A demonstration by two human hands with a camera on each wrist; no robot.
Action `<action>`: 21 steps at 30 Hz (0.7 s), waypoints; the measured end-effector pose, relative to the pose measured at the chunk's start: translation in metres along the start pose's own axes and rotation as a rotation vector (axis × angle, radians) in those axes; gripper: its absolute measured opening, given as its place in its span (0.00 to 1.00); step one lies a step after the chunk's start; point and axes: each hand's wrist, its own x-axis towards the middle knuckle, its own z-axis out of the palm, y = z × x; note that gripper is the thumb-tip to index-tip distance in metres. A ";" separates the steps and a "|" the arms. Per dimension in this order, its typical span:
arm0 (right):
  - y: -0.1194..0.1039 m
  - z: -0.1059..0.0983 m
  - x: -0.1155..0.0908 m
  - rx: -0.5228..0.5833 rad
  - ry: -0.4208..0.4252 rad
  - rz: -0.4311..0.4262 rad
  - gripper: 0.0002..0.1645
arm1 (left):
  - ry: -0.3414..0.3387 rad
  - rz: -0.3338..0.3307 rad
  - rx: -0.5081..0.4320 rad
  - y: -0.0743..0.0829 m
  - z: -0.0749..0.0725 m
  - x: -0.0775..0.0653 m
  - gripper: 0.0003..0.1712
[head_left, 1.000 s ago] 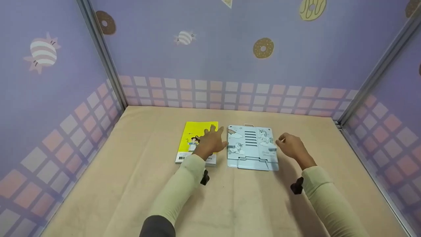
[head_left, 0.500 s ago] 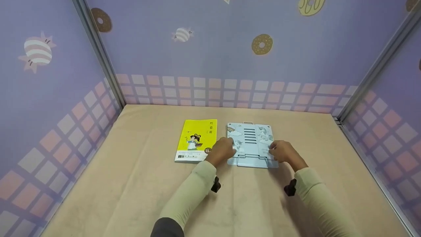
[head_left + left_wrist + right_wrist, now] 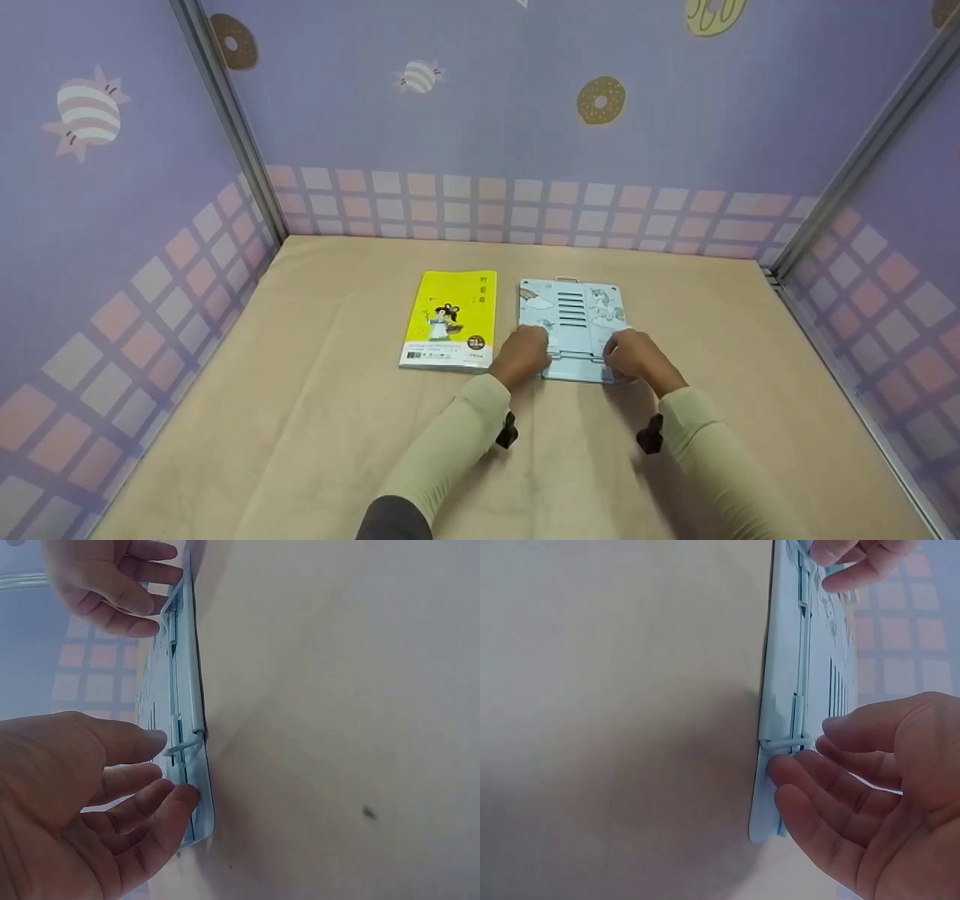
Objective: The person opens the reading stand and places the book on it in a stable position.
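Observation:
A light blue book stand (image 3: pixel 571 319) printed with unicorns and clouds lies flat on the cloth. A bent wire support (image 3: pixel 184 745) runs along its near edge. At the near left corner my left hand (image 3: pixel 526 352) curls its fingers, thumb and forefinger on either side of the wire's end. My right hand (image 3: pixel 636 355) mirrors it at the near right corner, where thumb and forefinger pinch close about the wire's other end (image 3: pixel 786 743). Both hands cover the stand's lower corners in the head view.
A yellow book (image 3: pixel 451 319) with a cartoon figure on its cover lies just left of the stand, close to the left hand. Beige cloth (image 3: pixel 337 420) covers the table. Purple patterned panels (image 3: pixel 495 112) with metal posts (image 3: pixel 232 120) enclose the back and sides.
My left hand has come off the book to the stand and then slid nearer along its left side. The right hand has moved from its right side down to the near corner.

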 end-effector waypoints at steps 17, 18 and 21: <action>0.000 0.010 0.005 -0.063 0.071 0.018 0.12 | 0.018 0.036 -0.034 0.006 0.005 0.001 0.05; 0.000 0.011 0.004 -0.065 0.072 0.014 0.12 | 0.015 0.034 -0.045 0.006 0.005 0.001 0.06; 0.003 0.011 0.005 -0.061 0.066 0.023 0.13 | -0.006 0.017 -0.072 0.007 0.004 0.000 0.06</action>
